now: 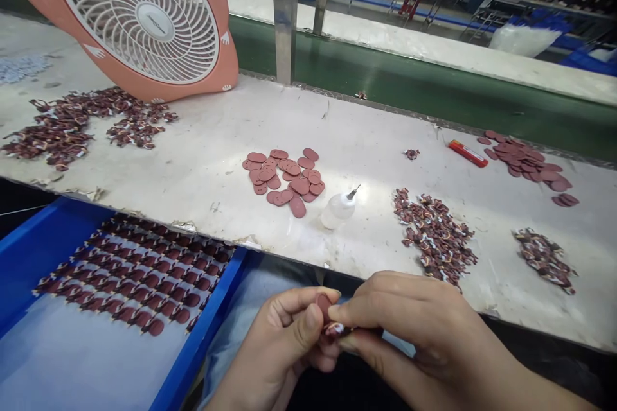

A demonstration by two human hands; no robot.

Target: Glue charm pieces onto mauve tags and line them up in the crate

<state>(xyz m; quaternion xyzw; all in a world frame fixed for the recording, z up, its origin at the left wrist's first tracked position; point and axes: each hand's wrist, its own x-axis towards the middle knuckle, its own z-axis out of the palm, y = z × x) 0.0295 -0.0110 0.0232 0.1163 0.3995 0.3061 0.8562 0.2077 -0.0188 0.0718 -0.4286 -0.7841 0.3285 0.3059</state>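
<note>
My left hand is closed, pinching a small maroon oval disc between thumb and fingers. My right hand meets it from the right, its fingers closed on a small maroon-and-white figure piece at the disc's lower edge. Fingers hide most of that piece. Beyond the hands on the table stands a clear squeeze bottle with a thin needle tip. Behind and left of it lies a loose pile of maroon oval discs, some with small holes. A heap of small maroon-and-white pieces lies to the right.
On the left, a blue tray holds rows of discs with pieces on them. An orange fan leans on the table. More pieces lie left; discs, a red tube-like item and a small heap lie right.
</note>
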